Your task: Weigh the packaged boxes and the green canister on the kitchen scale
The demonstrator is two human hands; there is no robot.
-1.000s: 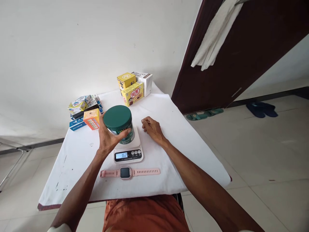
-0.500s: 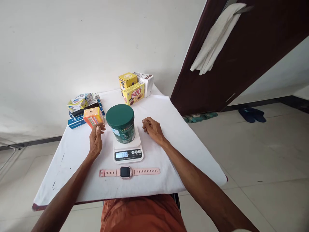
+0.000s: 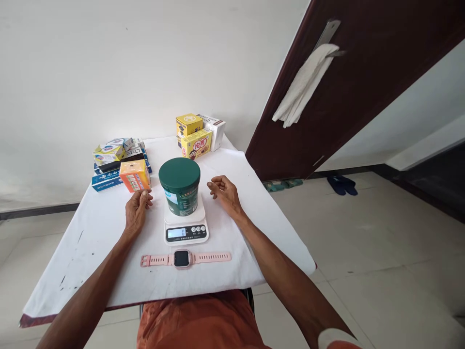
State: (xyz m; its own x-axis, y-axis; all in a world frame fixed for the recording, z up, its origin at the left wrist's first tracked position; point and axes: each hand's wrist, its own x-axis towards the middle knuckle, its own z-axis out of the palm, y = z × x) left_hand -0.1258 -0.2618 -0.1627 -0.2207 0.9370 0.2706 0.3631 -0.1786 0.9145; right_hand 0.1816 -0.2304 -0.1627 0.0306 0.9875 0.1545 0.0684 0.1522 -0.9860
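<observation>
A dark green lidded tub [image 3: 179,186] stands upright on a white kitchen scale [image 3: 186,234], whose display reads 0. To its left, my left hand [image 3: 136,212] rests on the cloth with loosely curled fingers, open and holding nothing, just in front of an orange and yellow box [image 3: 134,176]. On the tub's other side my right hand [image 3: 226,196] is open and empty, fingers bent and a little apart, not touching the tub. A smartwatch with a pink strap [image 3: 182,259] lies stretched flat between the scale and the table's front edge.
Several small boxes [image 3: 109,153] are piled at the table's left back, with a blue box [image 3: 106,182] before them. Yellow boxes [image 3: 196,144] and a white box [image 3: 217,133] stand at the back. Right of the table is a dark door [image 3: 290,155] with a white towel [image 3: 305,85].
The scale display has gone from 337 to 0 with the tub still on it. My view has shifted slightly right. The fingers of my right hand have loosened a little.
</observation>
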